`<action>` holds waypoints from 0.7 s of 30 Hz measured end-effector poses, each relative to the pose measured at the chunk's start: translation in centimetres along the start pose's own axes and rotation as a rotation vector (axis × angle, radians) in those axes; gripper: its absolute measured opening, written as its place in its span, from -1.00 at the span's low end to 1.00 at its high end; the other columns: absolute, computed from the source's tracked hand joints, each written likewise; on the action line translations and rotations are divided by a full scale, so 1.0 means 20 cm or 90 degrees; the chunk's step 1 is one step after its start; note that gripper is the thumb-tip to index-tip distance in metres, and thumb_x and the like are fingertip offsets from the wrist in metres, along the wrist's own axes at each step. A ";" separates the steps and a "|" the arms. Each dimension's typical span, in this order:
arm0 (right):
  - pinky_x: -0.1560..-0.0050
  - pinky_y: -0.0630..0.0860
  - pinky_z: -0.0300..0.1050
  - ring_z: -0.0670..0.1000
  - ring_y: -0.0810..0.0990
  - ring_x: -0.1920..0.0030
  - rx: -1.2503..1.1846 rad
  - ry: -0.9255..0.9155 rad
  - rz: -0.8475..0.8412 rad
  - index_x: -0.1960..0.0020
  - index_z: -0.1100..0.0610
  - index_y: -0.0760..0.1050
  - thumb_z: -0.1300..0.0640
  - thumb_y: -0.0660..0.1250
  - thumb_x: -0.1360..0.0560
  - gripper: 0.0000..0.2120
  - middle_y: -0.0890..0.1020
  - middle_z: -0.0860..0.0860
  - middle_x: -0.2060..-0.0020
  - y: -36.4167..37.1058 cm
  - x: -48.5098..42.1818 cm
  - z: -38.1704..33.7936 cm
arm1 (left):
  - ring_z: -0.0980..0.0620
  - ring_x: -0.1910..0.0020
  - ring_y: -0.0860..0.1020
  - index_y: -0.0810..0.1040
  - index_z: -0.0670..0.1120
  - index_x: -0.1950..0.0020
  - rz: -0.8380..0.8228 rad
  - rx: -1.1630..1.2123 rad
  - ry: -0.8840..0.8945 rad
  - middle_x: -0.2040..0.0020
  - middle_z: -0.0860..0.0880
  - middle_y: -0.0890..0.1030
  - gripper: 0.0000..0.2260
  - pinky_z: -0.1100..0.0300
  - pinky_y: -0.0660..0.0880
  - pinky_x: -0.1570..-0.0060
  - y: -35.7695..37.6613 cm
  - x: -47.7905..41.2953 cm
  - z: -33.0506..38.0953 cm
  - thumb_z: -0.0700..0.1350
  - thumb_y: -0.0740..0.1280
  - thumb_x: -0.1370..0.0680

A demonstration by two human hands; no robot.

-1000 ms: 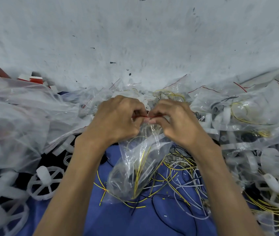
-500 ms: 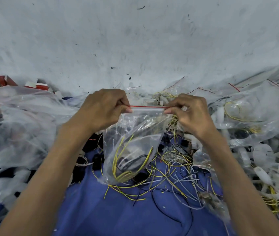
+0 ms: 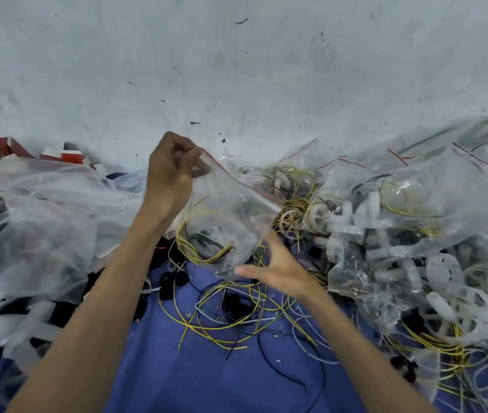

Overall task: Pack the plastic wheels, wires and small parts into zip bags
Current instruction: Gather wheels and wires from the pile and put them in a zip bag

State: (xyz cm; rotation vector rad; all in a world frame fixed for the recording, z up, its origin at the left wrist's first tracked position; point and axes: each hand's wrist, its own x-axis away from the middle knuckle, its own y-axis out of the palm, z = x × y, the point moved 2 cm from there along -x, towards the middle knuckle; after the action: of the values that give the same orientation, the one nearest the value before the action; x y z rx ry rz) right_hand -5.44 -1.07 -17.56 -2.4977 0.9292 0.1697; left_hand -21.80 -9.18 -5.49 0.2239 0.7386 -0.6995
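Nearest lies the blue cloth (image 3: 162, 374), with loose wires (image 3: 221, 326) in yellow, black and grey tangled across it, so more packing remains. Just above them the right hand (image 3: 281, 271) is spread wide, thumb out and fingers straight, holding nothing; its fingertips reach the lower corner of the bag (image 3: 230, 216), though blur hides whether they touch it. The bag hangs in the air above the cloth, tilted, with a coil (image 3: 195, 248) of yellow and black wire sagging in its bottom. Its upper corner is pinched in the left hand (image 3: 172, 174), which is curled tight round the plastic where the red zip strip (image 3: 236, 181) begins. The strip runs down to the right from that grip, and whether it is closed along its whole length cannot be told. The step in hand looks like finishing this bag, so the right hand should cup the bottom to take the weight off the seal. It is then worth running a pinch along the strip end to end, pressing out the air and keeping wire ends clear of the seam. Once shut, the bag probably belongs with the filled bags (image 3: 433, 180) at the right, beyond the heap of white wheels (image 3: 457, 305). It should not go among the empty bags (image 3: 37, 222) at the left. Farther back stand red and white boxes (image 3: 70, 156) against the scuffed grey wall (image 3: 236, 70)
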 end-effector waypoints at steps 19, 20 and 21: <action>0.57 0.20 -0.31 -0.07 0.31 0.57 -0.082 0.105 0.543 0.43 0.11 0.33 0.19 0.11 -0.54 -0.64 0.34 -0.07 0.69 -0.57 -0.34 -0.19 | 0.44 0.03 0.46 0.34 0.05 -0.24 0.002 -0.104 -0.005 -0.21 0.00 0.32 -0.70 0.53 0.37 0.10 0.07 -0.07 -0.26 -0.16 0.29 -0.56; 0.61 0.19 -0.33 -0.06 0.34 0.55 -0.046 0.115 0.597 0.42 0.13 0.35 0.18 0.11 -0.54 -0.65 0.37 -0.07 0.71 -0.72 -0.37 -0.19 | 0.48 0.07 0.46 0.34 0.05 -0.22 -0.002 -0.126 -0.015 -0.21 -0.03 0.33 -0.71 0.58 0.36 0.15 0.03 -0.05 -0.29 -0.20 0.29 -0.56; 0.55 0.27 -0.32 -0.02 0.41 0.46 0.004 0.133 0.639 0.38 0.16 0.41 0.16 0.11 -0.53 -0.68 0.43 -0.09 0.68 -0.86 -0.39 -0.19 | 0.48 0.09 0.47 0.34 0.05 -0.21 -0.004 -0.147 -0.037 -0.22 -0.05 0.34 -0.70 0.59 0.36 0.19 -0.02 -0.03 -0.33 -0.21 0.29 -0.55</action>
State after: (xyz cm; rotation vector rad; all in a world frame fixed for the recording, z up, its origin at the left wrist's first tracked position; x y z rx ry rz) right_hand -0.42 13.19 -5.56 -1.8340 2.1778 0.2125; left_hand -25.95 -6.36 -9.92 -0.0103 0.7574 -0.6186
